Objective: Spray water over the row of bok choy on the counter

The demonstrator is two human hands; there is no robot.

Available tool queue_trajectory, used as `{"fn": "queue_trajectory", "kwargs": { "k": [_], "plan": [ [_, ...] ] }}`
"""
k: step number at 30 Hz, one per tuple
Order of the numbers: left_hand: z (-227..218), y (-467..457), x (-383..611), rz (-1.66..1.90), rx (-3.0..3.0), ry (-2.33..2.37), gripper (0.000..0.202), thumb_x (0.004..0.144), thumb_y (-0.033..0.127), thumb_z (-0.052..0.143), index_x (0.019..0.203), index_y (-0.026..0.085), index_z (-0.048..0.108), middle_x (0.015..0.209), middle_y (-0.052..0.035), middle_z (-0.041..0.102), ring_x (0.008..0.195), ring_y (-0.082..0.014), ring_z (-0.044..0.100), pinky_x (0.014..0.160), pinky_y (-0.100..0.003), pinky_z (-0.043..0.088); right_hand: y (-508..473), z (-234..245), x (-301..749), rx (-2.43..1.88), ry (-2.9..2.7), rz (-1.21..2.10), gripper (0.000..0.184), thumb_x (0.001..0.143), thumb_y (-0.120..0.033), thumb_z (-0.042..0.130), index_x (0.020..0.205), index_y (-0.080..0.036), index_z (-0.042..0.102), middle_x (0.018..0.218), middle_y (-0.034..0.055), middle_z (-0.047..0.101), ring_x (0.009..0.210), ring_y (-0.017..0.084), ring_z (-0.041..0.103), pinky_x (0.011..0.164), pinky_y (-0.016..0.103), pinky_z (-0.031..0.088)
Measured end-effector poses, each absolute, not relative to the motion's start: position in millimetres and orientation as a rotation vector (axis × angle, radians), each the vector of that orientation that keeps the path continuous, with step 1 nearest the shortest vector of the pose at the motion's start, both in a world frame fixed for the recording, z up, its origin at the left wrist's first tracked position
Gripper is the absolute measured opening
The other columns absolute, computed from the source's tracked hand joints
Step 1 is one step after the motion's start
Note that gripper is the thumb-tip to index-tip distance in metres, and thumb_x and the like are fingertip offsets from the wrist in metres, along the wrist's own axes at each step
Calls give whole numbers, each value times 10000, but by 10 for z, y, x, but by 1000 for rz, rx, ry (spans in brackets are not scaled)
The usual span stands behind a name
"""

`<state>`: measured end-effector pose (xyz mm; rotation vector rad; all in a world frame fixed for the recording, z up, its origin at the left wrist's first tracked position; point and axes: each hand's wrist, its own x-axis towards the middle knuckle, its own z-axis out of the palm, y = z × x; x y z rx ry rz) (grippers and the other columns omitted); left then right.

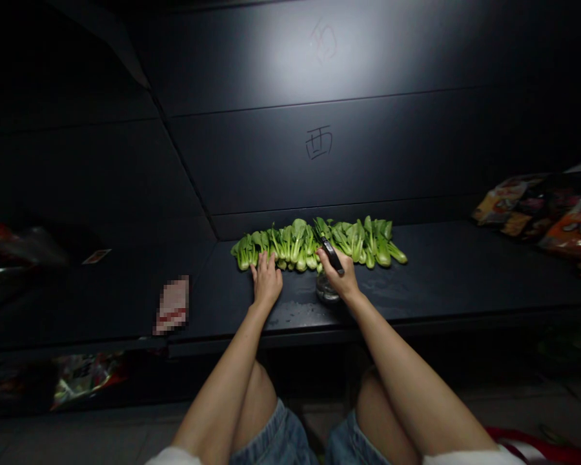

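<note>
A row of green bok choy (297, 242) lies along the dark shelf (290, 316), leaves toward the back panel and pale stems toward me. My left hand (267, 281) rests at the front of the row, left of the middle, its fingers stretched out and touching the stems. My right hand (345, 274) is wrapped round the black trigger head of a clear spray bottle (325, 289). The bottle stands at or just over the shelf in front of the bok choy; I cannot tell whether it touches. Its nozzle points toward the leaves. Wet spots show on the shelf near it.
Snack bags (508, 203) lie at the right end of the shelf. A blurred pale card (173, 305) and a small card (97, 256) lie to the left. Packets (90, 374) sit on a lower level. The back panel (271, 155) rises close behind the row.
</note>
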<state>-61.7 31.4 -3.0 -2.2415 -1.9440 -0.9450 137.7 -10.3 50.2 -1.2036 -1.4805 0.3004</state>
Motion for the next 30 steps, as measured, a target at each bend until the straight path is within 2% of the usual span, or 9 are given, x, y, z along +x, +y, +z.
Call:
{"fn": "queue_trajectory", "kwargs": {
  "k": [15, 21, 30],
  "plan": [
    [-24, 330, -554, -960, -2254, -1883, 528, 883, 143, 430, 1409, 106, 442, 1532, -190, 381, 1463, -321, 265, 1154, -627, 224, -142, 572, 1454, -1191, -1582, 225, 363, 916, -474, 490, 674, -206, 526, 648, 10, 578, 607, 145, 532, 591, 253, 376],
    [-11, 328, -540, -961, -2264, -1880, 529, 881, 137, 434, 1409, 109, 444, 1533, -187, 382, 1458, -316, 281, 1158, -621, 214, -142, 576, 1480, -1225, -1584, 234, 368, 914, -482, 480, 698, -197, 564, 671, 27, 608, 634, 160, 563, 602, 259, 385],
    [-19, 336, -511, -975, -2266, -1843, 521, 885, 142, 423, 1405, 121, 453, 1528, -188, 389, 1450, -316, 300, 1154, -625, 220, -159, 579, 1547, -1237, -1589, 227, 398, 907, -499, 490, 648, -201, 536, 621, 9, 568, 582, 142, 526, 577, 258, 365]
  ]
}}
